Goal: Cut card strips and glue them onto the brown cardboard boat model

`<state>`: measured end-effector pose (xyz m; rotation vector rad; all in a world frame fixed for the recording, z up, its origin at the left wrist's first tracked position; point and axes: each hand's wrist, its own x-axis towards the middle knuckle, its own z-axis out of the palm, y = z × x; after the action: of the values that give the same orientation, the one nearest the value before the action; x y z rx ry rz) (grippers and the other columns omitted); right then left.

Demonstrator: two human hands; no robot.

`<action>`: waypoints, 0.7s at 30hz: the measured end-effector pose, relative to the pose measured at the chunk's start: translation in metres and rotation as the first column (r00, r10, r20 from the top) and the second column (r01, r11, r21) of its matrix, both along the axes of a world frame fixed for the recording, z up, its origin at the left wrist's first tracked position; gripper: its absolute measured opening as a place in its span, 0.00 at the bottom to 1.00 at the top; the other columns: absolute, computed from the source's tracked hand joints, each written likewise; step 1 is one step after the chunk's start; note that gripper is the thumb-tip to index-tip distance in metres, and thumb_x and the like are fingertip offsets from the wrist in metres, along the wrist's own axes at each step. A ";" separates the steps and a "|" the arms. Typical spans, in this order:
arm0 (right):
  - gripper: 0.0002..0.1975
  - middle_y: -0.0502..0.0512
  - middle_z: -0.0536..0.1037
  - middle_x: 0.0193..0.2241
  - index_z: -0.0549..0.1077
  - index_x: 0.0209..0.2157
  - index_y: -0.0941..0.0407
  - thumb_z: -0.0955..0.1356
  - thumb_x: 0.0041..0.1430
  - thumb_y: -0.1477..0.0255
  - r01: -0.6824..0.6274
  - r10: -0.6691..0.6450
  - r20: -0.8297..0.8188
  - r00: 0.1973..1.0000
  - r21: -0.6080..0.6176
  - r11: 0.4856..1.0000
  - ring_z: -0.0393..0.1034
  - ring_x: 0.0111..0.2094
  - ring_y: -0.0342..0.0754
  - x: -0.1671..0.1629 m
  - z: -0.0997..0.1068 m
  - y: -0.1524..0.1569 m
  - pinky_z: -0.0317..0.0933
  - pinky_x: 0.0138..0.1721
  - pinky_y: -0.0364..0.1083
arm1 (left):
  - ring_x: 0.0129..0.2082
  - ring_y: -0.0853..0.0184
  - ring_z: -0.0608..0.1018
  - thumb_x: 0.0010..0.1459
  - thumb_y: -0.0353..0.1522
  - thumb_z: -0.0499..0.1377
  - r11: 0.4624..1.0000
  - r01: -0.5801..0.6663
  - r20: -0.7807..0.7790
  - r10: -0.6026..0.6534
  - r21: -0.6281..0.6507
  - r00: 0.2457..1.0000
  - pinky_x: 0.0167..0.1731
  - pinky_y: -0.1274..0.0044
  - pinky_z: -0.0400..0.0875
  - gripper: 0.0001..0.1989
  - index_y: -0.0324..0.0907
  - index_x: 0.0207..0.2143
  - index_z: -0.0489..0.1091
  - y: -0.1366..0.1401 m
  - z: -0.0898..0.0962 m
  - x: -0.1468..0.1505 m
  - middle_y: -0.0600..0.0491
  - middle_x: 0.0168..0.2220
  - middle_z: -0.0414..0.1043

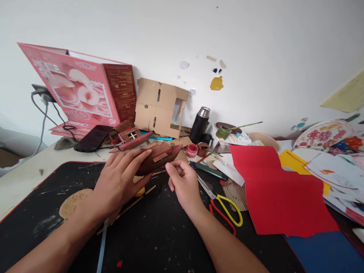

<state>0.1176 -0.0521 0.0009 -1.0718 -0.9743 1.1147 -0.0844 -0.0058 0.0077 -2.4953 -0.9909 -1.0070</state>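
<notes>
A small handmade model boat [159, 155], brown with a reddish deck and pointed tip, sits in front of me. My left hand [121, 176] is wrapped over its left end, fingers on top and thumb along the near side. Close to the hull's right part, my right hand [184, 182] is closed with thumb and forefinger pinched together; anything between them is too small or hidden to make out. Behind my left hand stands another brown model piece with a small white window [132, 135]. Thin wooden strips [136, 203] lie below the boat.
Scissors [216, 199] with red and yellow handles lie right of my right hand, near a dark green cutter [210, 170]. Beyond are paint jars [192, 150], a black thermos [200, 125] and cardboard [159, 106]. Red paper [281, 193] covers the right; a phone [93, 138] lies left.
</notes>
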 end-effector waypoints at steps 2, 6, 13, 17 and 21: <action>0.20 0.40 0.65 0.17 0.73 0.32 0.54 0.75 0.60 0.52 -0.009 0.009 -0.006 1.000 -0.008 1.000 0.57 0.14 0.39 0.000 -0.001 0.001 0.47 0.17 0.41 | 0.54 0.46 0.81 0.68 0.33 0.64 1.000 0.000 -0.015 0.001 0.027 1.000 0.53 0.58 0.74 0.34 0.46 0.73 0.58 -0.002 0.001 0.001 0.39 0.59 0.78; 0.23 0.39 0.62 0.15 0.71 0.30 0.53 0.76 0.59 0.49 -0.018 0.018 -0.011 1.000 -0.033 0.999 0.55 0.14 0.40 0.000 0.000 0.001 0.47 0.17 0.41 | 0.53 0.46 0.81 0.68 0.33 0.64 0.999 0.000 -0.036 0.002 0.051 0.999 0.52 0.58 0.73 0.36 0.47 0.74 0.56 -0.002 0.001 0.003 0.40 0.58 0.79; 0.24 0.40 0.63 0.14 0.70 0.29 0.53 0.75 0.59 0.47 -0.023 0.023 -0.005 1.000 -0.030 0.999 0.56 0.14 0.40 0.000 -0.002 0.001 0.47 0.17 0.41 | 0.51 0.45 0.81 0.68 0.32 0.65 0.997 0.011 -0.048 -0.008 0.072 0.999 0.51 0.58 0.73 0.37 0.46 0.75 0.55 -0.005 0.001 0.005 0.39 0.58 0.78; 0.24 0.40 0.63 0.14 0.70 0.29 0.53 0.75 0.60 0.48 -0.022 0.023 0.018 1.000 -0.032 0.999 0.55 0.14 0.40 0.000 -0.003 0.001 0.47 0.18 0.41 | 0.50 0.46 0.81 0.69 0.32 0.64 0.995 0.016 -0.058 -0.010 0.095 0.998 0.50 0.58 0.74 0.37 0.44 0.75 0.55 -0.007 0.002 0.006 0.38 0.56 0.79; 0.24 0.39 0.63 0.13 0.70 0.29 0.53 0.75 0.61 0.48 -0.027 0.028 0.024 0.999 -0.025 0.999 0.54 0.14 0.40 0.000 -0.004 0.001 0.47 0.18 0.42 | 0.48 0.47 0.82 0.69 0.32 0.64 0.993 0.007 -0.062 0.001 0.120 0.998 0.49 0.59 0.74 0.38 0.46 0.76 0.53 -0.007 0.002 0.007 0.39 0.56 0.79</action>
<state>0.1180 -0.0507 -0.0028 -1.0970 -0.9989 1.1415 -0.0777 -0.0133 0.0099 -2.4153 -0.8815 -0.9546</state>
